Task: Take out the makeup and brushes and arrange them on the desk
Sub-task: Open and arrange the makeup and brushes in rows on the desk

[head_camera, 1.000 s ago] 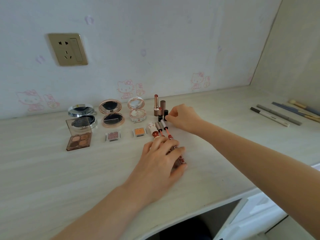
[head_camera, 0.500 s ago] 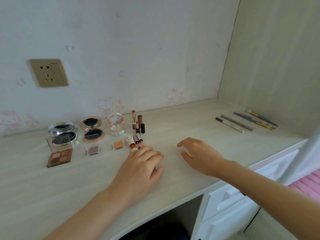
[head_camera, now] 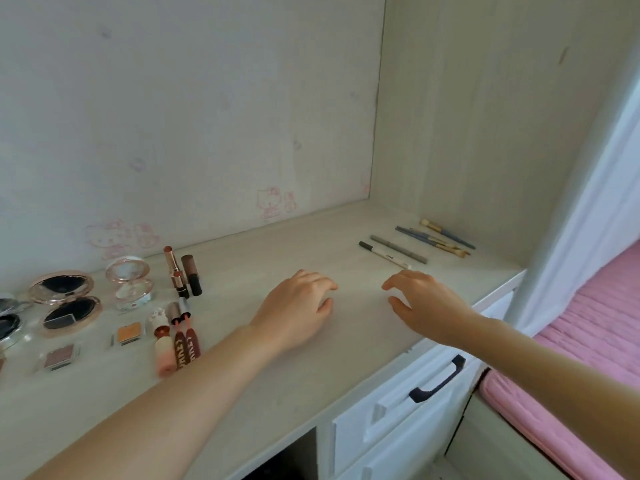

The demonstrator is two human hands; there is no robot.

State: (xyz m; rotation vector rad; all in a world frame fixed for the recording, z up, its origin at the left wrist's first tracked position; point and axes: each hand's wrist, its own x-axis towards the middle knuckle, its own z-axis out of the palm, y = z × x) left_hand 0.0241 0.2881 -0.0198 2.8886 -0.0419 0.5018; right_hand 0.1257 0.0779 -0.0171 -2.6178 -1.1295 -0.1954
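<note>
Makeup lies grouped at the left of the desk point(head_camera: 284, 386) in the head view, and the brushes point(head_camera: 437, 238) lie well apart from it at the far right corner, fanned on the desktop near the side panel. Just left of the brushes lie 2 slim pencils point(head_camera: 393, 253), roughly parallel and angled toward the back wall. In the makeup group, a round rose-gold compact point(head_camera: 65, 301) sits open with its mirror up, and a smaller pale compact point(head_camera: 130, 282) is open beside it. To their right 3 lipsticks point(head_camera: 181, 273) stand upright close together. In front of these lie 3 lip gloss tubes point(head_camera: 176, 337) side by side, caps toward the wall. An orange eyeshadow pan point(head_camera: 129, 333) and a mauve eyeshadow pan point(head_camera: 57, 356) lie flat to the left of the tubes. At the left edge a silver compact point(head_camera: 8, 323) is only partly in view.

Neither hand grasps anything. The left hand point(head_camera: 298, 306) is palm down over bare desktop to the right of the gloss tubes, fingers loosely curved and close together; whether it touches the surface cannot be told. The right hand point(head_camera: 420, 299) is near it, palm down, fingers relaxed and slightly spread, thumb apart, its fingertips close to the end of the nearer pencil.

Below the desk edge a white drawer point(head_camera: 408, 414) carries a black handle point(head_camera: 438, 379), and pink bedding point(head_camera: 588, 334) shows at the right.
</note>
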